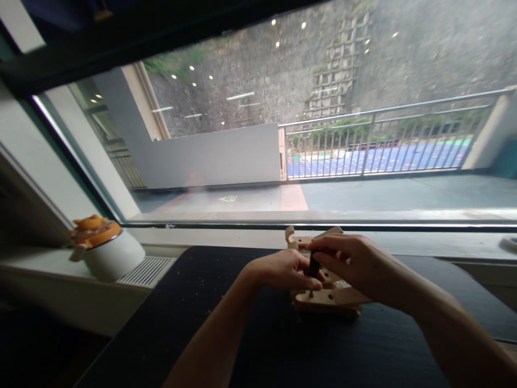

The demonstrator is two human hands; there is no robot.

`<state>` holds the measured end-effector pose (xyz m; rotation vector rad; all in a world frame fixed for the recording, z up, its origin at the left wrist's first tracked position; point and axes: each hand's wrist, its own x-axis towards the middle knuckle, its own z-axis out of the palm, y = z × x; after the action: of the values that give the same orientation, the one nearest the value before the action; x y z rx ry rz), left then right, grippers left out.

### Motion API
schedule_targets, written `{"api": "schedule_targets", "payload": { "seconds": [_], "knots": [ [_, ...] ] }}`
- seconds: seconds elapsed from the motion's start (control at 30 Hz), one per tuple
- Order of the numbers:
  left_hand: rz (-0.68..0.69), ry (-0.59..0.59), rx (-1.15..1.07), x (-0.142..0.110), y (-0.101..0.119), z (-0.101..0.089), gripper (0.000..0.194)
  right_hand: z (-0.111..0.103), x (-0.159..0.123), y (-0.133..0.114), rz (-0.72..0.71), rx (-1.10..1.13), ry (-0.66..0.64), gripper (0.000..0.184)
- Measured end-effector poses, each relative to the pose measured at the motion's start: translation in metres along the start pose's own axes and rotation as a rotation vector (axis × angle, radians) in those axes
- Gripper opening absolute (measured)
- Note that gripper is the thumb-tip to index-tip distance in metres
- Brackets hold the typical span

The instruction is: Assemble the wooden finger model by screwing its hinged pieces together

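A small assembly of light wooden parts [327,300] lies on a black mat [226,334] in front of a large window. My right hand [351,264] is closed around the dark handle of a small screwdriver [314,267] that stands upright over the wood, its tip at a hole in the top piece. My left hand [283,271] is closed too, fingers pinched at the screwdriver's shaft and resting against the wooden piece. The far end of the assembly, with a hooked wooden tip [290,235], sticks out behind my hands.
A white pot with an orange cat-shaped lid [103,245] sits on the sill at left, next to a vent grille [145,269]. Wood shavings dot the mat. The window frame [323,225] runs right behind the work; outside are a walkway and a railing.
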<state>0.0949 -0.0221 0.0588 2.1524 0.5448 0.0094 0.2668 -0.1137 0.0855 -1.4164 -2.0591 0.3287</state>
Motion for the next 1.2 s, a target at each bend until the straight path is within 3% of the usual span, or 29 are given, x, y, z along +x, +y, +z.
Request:
{"api": "schedule_targets", "payload": {
  "seconds": [0.4, 0.6, 1.2],
  "knots": [
    [0.006, 0.020, 0.094, 0.0006, -0.0020, 0.0012, 0.033, 0.0017, 0.0014, -0.0011, 0.077, -0.090, 0.030, 0.019],
    [0.044, 0.016, 0.042, 0.0013, -0.0028, 0.0012, 0.030, 0.0002, -0.0020, -0.0007, 0.049, 0.018, -0.015, 0.024],
    [-0.039, 0.023, 0.104, -0.0001, 0.0019, 0.0009, 0.033, 0.0034, 0.0007, 0.0018, 0.057, 0.000, 0.015, 0.017]
  ]
}}
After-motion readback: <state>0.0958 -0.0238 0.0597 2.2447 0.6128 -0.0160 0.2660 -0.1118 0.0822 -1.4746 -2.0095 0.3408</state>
